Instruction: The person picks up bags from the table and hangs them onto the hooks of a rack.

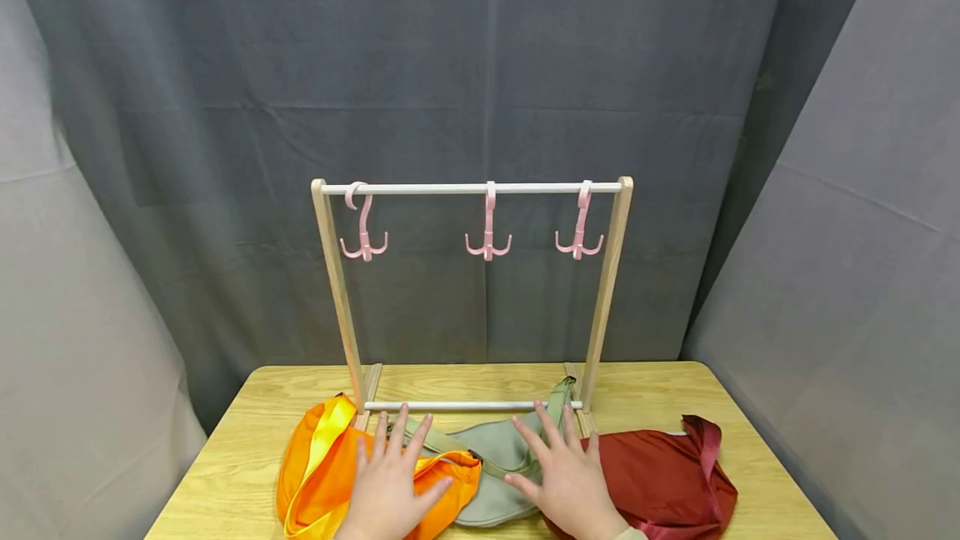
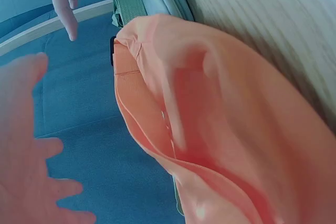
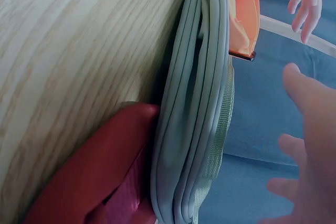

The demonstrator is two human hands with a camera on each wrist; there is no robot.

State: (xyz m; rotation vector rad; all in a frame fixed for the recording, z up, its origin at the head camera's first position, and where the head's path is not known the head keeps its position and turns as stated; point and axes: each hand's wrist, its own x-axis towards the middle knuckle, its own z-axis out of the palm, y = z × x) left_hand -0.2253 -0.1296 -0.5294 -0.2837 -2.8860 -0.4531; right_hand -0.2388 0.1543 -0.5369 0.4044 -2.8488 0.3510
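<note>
My left hand (image 1: 386, 486) is held with fingers spread above the orange bag (image 1: 315, 473), holding nothing. The bag has a yellow strap and lies at the left of the table. My right hand (image 1: 570, 482), fingers also spread, hovers over the gap between the grey-green bag (image 1: 498, 444) and the dark red bag (image 1: 652, 473). The grey-green bag lies in the middle, partly under the orange one. In the left wrist view the orange bag (image 2: 226, 103) fills the centre; in the right wrist view the layered edge of the grey-green bag (image 3: 184, 119) shows, with the dark red bag (image 3: 100, 166) beside it.
Behind the bags stands a wooden rack (image 1: 341, 290) with a white top bar (image 1: 427, 189). From it hang three pink hooks: left (image 1: 365, 227), middle (image 1: 489, 227) and right (image 1: 581, 227). Grey curtains (image 1: 450, 65) enclose the wooden table (image 1: 247, 457).
</note>
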